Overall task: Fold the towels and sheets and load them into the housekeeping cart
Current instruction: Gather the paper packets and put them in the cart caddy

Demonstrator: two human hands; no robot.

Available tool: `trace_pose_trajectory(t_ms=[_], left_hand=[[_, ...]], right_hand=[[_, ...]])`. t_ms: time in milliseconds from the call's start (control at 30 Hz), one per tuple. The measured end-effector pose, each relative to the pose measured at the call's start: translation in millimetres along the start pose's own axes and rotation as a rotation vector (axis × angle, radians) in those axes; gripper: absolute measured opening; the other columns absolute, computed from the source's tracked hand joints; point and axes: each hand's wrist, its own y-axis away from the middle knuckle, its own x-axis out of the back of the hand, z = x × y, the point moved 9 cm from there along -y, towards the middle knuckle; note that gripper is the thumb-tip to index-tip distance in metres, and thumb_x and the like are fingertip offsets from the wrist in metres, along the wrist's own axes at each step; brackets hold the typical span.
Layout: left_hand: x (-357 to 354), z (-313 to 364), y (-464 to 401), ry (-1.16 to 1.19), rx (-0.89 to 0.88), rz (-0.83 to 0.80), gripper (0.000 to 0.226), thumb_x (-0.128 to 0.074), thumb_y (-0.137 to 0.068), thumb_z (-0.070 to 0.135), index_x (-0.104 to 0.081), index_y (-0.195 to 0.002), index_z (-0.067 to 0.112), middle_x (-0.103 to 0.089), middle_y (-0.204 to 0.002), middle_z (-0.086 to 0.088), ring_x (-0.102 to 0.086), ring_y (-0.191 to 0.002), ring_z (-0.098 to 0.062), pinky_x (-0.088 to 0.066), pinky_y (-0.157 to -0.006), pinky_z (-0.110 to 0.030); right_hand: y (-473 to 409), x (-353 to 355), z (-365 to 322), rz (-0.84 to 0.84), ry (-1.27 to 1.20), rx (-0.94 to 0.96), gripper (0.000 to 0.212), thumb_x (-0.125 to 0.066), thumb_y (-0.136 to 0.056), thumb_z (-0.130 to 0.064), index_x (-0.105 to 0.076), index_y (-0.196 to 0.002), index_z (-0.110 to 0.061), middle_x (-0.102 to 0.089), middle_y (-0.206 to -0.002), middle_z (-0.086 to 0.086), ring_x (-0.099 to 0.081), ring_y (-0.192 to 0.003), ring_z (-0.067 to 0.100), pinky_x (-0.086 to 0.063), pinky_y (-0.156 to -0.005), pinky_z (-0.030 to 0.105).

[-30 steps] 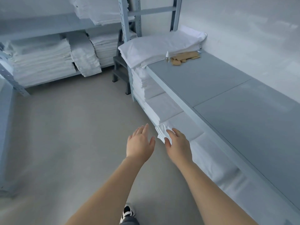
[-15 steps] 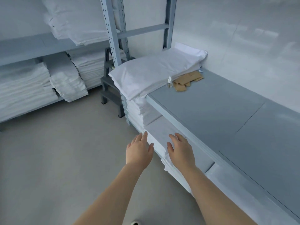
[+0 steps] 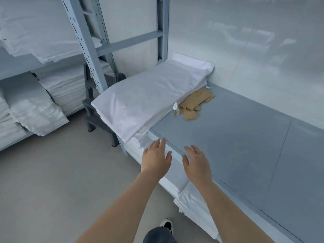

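Observation:
A stack of folded white sheets (image 3: 149, 97) lies on the far end of a grey shelf top (image 3: 236, 146), its corner overhanging the front edge. More folded white linen (image 3: 191, 195) fills the shelf below. My left hand (image 3: 155, 157) and my right hand (image 3: 197, 163) are both stretched forward with spread fingers, holding nothing, above the shelf's front edge and just short of the sheet stack. No housekeeping cart is in view.
A small clear bottle (image 3: 175, 110) and tan cardboard pieces (image 3: 194, 102) lie beside the stack. A grey metal rack (image 3: 84, 41) at the left carries piles of white towels (image 3: 33, 109). A dark step stool (image 3: 94, 109) stands behind the shelf. My shoe (image 3: 167, 225) is on the grey floor.
Both hands rose from the lower shelf's linen up to the grey top's front edge, toward the sheet stack. The camera came closer and tilted up.

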Motion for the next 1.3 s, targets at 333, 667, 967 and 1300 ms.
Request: trace_pose_trajectory(t_ms=[333, 667, 967, 1300], left_hand=[[2, 17, -138, 0.011, -0.077, -0.048, 0.058, -0.035, -0.100, 0.038, -0.021, -0.152, 0.016, -0.031, -0.155, -0.002, -0.025, -0.143, -0.019, -0.022, -0.115, -0.036], [-3, 14, -228, 0.077, -0.205, -0.083, 0.066, -0.045, -0.096, 0.038, -0.016, -0.153, 0.018, -0.026, -0.157, -0.006, -0.023, -0.144, -0.022, -0.025, -0.114, -0.036], [-52, 31, -285, 0.110, -0.445, -0.172, 0.067, -0.049, -0.096, 0.027, -0.015, -0.153, 0.020, -0.018, -0.159, -0.007, -0.018, -0.145, -0.023, -0.027, -0.114, -0.036], [-63, 35, -280, 0.147, -0.467, -0.194, 0.054, -0.046, -0.097, 0.018, -0.031, -0.148, 0.019, -0.051, -0.131, -0.003, -0.056, -0.108, -0.022, -0.045, -0.083, -0.028]], right_hand=[[-130, -8, 13, -0.022, 0.000, -0.099, 0.045, -0.042, -0.100, -0.030, -0.039, -0.144, -0.019, -0.036, -0.151, 0.005, -0.037, -0.135, 0.021, -0.036, -0.106, 0.035], [-198, -24, 23, -0.013, 0.131, -0.167, 0.050, -0.047, -0.096, -0.034, -0.034, -0.144, -0.023, -0.042, -0.141, 0.001, -0.042, -0.124, 0.022, -0.039, -0.095, 0.033], [-264, -74, 48, -0.142, 0.259, -0.222, 0.064, -0.036, -0.096, -0.055, -0.016, -0.151, -0.031, 0.001, -0.161, 0.009, 0.004, -0.148, 0.026, -0.006, -0.119, 0.043], [-247, -85, 55, -0.256, 0.236, -0.271, 0.063, -0.031, -0.095, -0.059, -0.011, -0.151, -0.038, 0.011, -0.161, -0.002, 0.015, -0.147, 0.020, 0.001, -0.115, 0.053]])
